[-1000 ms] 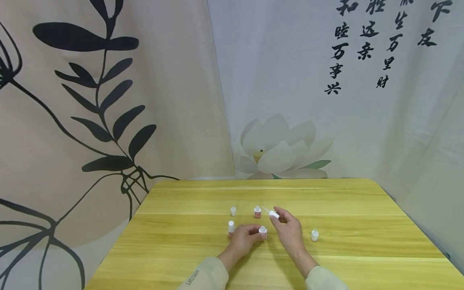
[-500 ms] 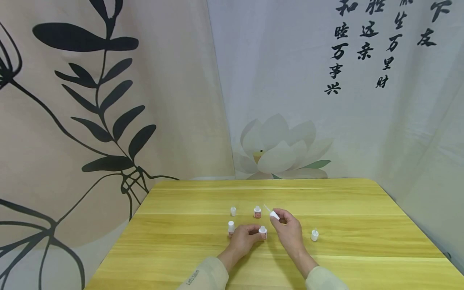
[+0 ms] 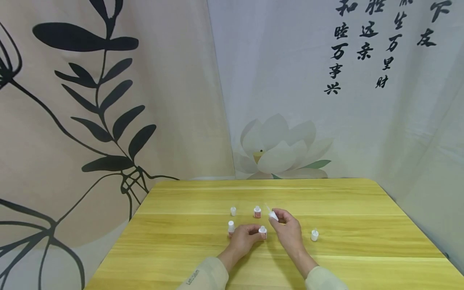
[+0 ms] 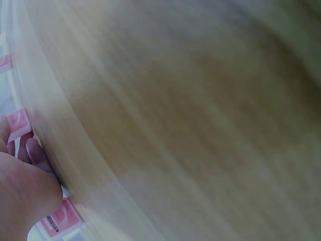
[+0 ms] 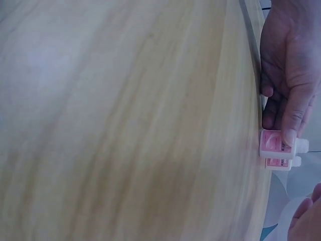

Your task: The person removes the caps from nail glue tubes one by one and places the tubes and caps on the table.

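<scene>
My left hand point(image 3: 242, 241) grips a small white bottle point(image 3: 262, 230) with a pink label point(image 4: 19, 122), its fingers and thumb at the sides. The bottle stands upright on the table, its white nozzle top uncovered. To the right, my right hand point(image 3: 289, 234) pinches a white cap point(image 3: 273, 216) that carries a thin pale stem pointing up and left. That cap is held above the table, apart from the bottle. Just behind stands a second pink-labelled bottle point(image 3: 257, 212), also with its nozzle showing. A third bottle point(image 3: 231, 228), with a tall white top, stands left of my left hand, partly hidden by it.
A small translucent white cap point(image 3: 233, 211) sits at the back left of the bottles. Right of my right hand, a white cap point(image 3: 314, 235) stands with a thin stem upward. The wooden table point(image 3: 362, 217) meets a printed curtain point(image 3: 181, 100) behind.
My right hand has turned the cap slightly, so its stem points more upward and less to the left. The left hand and its bottle have stayed put.
</scene>
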Tool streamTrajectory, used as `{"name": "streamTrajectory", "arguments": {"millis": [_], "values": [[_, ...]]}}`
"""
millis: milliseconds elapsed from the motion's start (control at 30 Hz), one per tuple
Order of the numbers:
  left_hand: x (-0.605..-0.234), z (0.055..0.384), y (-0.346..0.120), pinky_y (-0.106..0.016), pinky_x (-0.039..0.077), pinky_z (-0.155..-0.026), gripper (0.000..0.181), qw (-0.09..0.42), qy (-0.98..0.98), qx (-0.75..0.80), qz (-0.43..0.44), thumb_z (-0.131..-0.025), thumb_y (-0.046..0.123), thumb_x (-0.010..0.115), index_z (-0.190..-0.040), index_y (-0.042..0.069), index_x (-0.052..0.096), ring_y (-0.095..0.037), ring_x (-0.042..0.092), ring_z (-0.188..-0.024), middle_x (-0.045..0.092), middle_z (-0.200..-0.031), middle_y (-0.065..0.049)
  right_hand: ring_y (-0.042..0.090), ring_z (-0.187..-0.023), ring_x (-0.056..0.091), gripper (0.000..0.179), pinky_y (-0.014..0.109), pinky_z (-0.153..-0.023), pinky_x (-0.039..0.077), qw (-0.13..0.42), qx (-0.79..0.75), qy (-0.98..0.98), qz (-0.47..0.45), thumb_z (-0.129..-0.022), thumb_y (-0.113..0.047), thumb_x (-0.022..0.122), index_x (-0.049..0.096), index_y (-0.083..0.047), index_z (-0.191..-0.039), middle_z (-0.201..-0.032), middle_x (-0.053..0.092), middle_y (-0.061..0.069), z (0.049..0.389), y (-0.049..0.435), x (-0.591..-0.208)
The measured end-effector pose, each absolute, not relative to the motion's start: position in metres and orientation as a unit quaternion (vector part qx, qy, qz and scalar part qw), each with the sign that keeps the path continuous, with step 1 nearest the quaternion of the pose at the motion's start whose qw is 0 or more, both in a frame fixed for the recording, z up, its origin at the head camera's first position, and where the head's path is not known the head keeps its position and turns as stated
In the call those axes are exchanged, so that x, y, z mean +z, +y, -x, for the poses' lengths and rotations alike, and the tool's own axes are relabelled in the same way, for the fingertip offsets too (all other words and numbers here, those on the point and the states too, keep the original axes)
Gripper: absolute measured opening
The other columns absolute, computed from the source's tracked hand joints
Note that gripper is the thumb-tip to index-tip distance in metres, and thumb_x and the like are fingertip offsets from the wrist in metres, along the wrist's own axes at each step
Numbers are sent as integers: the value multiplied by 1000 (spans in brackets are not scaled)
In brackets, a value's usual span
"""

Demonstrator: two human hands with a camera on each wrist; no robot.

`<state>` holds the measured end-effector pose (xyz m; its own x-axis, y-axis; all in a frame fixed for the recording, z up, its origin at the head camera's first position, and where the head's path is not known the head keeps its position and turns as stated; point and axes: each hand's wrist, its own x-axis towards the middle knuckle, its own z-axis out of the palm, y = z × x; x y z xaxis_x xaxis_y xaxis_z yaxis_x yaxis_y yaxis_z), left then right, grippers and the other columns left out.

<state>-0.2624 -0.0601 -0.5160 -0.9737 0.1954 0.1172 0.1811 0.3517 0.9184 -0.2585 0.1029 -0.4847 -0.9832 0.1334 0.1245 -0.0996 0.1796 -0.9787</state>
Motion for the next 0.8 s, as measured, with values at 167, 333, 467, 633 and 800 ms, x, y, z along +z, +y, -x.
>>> {"name": "streamTrajectory", "arguments": {"millis": [167,333,467,633,800], "values": [[-515,262,-60,-27,51,-84,16,9,823,556,-114,-87,16,77,-100,7,76,-13,66,-92,74,-94,1,21,-100,58,36,26,-78,50,88,639,-764,7,-93,-15,70,64,-4,-126,-109,68,8,258,102,-485],[-514,260,-61,-30,52,-85,16,11,824,555,-114,-87,17,77,-100,7,76,-15,66,-93,74,-95,0,21,-102,59,37,27,-79,49,84,637,-766,6,-93,-16,70,64,-4,-128,-111,69,7,258,102,-483],[-512,259,-61,-34,52,-87,17,15,823,557,-113,-87,17,76,-101,8,76,-16,66,-95,74,-96,0,21,-102,58,35,30,-80,48,80,639,-765,3,-93,-17,70,65,-5,-126,-110,68,7,257,102,-482],[-512,259,-62,-37,52,-89,18,22,822,559,-110,-88,18,76,-103,7,75,-18,66,-96,74,-99,-1,22,-102,58,35,33,-80,47,81,637,-766,0,-92,-14,71,64,-4,-124,-108,67,7,256,102,-483],[-511,259,-62,-38,51,-90,20,27,822,559,-108,-88,20,76,-104,8,75,-18,66,-97,74,-100,-1,22,-103,58,40,33,-82,47,82,635,-768,1,-91,-14,71,62,-4,-129,-108,67,7,257,102,-484]]}}
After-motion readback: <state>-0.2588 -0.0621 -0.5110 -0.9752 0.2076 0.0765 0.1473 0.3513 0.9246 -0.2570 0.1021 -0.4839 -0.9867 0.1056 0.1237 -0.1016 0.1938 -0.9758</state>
